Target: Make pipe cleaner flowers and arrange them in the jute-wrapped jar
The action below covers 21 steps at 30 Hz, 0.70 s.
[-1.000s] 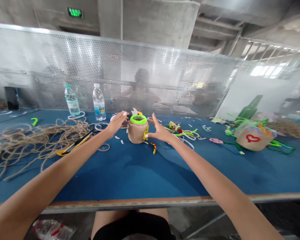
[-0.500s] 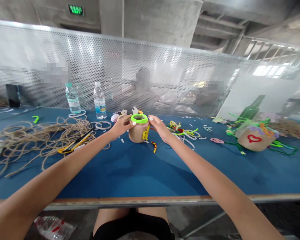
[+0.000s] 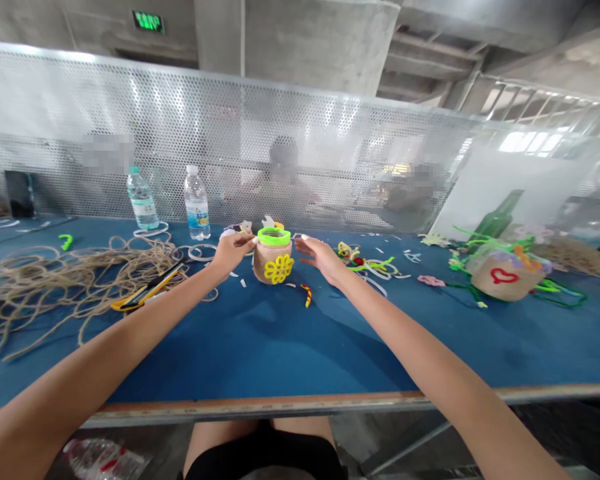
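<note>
A small twine-covered jar [image 3: 260,267] with a bright green band [image 3: 274,237] around its mouth stands upright on the blue table. A yellow looped flower [image 3: 279,269] faces me on its front. My left hand [image 3: 234,253] is at the jar's left side, its fingers bent and the tips against the edge just below the green band. To the right, my right hand [image 3: 321,257] is held slightly apart from the jar, fingers spread and holding nothing. In front of the jar lies a short red-and-yellow twisted piece [image 3: 307,295].
Loose twine [image 3: 115,273] and a yellow-black cutter [image 3: 147,288] spread on the left. Two water bottles [image 3: 197,207] stand behind, before a perforated metal screen [image 3: 205,120]. Coloured pipe cleaners [image 3: 375,265] lie right, with a heart-decorated pot [image 3: 487,273] and green bottle [image 3: 503,217].
The jar has turned, bringing the yellow flower from its right side round to the front. My right hand has come off the jar and opened; my left hand has shifted slightly left.
</note>
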Available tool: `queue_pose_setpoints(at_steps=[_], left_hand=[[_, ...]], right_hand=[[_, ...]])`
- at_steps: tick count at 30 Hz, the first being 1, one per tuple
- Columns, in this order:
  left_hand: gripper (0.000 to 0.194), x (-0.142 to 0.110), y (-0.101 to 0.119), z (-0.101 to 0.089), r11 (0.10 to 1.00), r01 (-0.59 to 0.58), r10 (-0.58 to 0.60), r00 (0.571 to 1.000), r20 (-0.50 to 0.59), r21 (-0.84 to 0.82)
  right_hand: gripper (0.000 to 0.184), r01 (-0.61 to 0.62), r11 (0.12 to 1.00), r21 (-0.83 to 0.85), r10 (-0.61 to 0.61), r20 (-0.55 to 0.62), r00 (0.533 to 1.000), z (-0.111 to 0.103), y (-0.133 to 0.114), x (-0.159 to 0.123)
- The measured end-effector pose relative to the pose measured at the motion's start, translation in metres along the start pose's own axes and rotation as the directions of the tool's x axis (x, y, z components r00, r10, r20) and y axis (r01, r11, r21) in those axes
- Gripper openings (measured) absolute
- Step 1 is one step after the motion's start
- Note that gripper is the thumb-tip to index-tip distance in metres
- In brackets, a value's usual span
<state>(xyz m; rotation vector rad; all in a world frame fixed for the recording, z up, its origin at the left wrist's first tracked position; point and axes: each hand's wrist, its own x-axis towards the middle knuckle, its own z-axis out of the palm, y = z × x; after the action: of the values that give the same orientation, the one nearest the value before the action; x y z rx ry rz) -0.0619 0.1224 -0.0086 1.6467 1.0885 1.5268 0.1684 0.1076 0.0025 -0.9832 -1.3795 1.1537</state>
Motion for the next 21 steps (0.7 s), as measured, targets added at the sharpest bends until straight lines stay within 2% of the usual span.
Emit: queue_pose_setpoints(at_steps=[3,6,9,12,13,14,15,17,19,21], left_hand=[[0.055,-0.001,-0.002,0.0,0.998,0.035,-0.034,0.999,0.013,-0.047],[0.052,-0.002,-0.001,0.001,0.994,0.074,-0.07,0.997,0.044,-0.082],[0.044,-0.003,0.002,0.001,0.98,0.152,-0.143,0.987,0.077,-0.128],[0.048,-0.002,0.005,0.0,0.954,0.237,-0.221,0.97,0.101,-0.184],[0.051,-0.001,0.006,-0.001,0.947,0.25,-0.23,0.966,0.119,-0.199],[0.054,0.0,0.006,-0.002,0.944,0.255,-0.228,0.963,0.145,-0.209],[0.057,0.001,0.006,-0.002,0.939,0.264,-0.228,0.957,0.179,-0.218],[0.06,0.002,0.005,-0.002,0.93,0.295,-0.237,0.937,0.256,-0.219],[0.062,0.001,0.004,-0.002,0.924,0.326,-0.255,0.914,0.315,-0.199],[0.066,-0.001,0.003,-0.001,0.928,0.331,-0.254,0.898,0.36,-0.17]], right_hand=[[0.034,-0.011,0.999,-0.044,0.015,0.115,0.993,0.007,-0.001,-0.005],[0.029,-0.02,0.998,-0.061,0.027,0.119,0.993,0.006,-0.005,-0.007],[0.024,-0.023,0.994,-0.109,0.034,0.103,0.994,-0.012,-0.011,0.001],[0.019,0.036,0.946,-0.321,-0.067,-0.086,0.994,-0.054,-0.019,0.015],[0.021,0.026,0.872,-0.489,-0.138,-0.195,0.971,-0.073,-0.021,0.018],[0.024,-0.044,0.727,-0.685,-0.225,-0.298,0.927,-0.094,-0.022,0.02],[0.023,-0.116,0.657,-0.745,-0.257,-0.366,0.894,-0.114,-0.021,0.019],[0.017,-0.239,0.565,-0.789,-0.275,-0.454,0.847,-0.154,-0.016,0.012],[0.014,-0.35,0.483,-0.803,-0.233,-0.504,0.832,-0.186,-0.006,0.001],[0.018,-0.425,0.42,-0.802,-0.183,-0.534,0.825,-0.207,0.007,-0.008]])
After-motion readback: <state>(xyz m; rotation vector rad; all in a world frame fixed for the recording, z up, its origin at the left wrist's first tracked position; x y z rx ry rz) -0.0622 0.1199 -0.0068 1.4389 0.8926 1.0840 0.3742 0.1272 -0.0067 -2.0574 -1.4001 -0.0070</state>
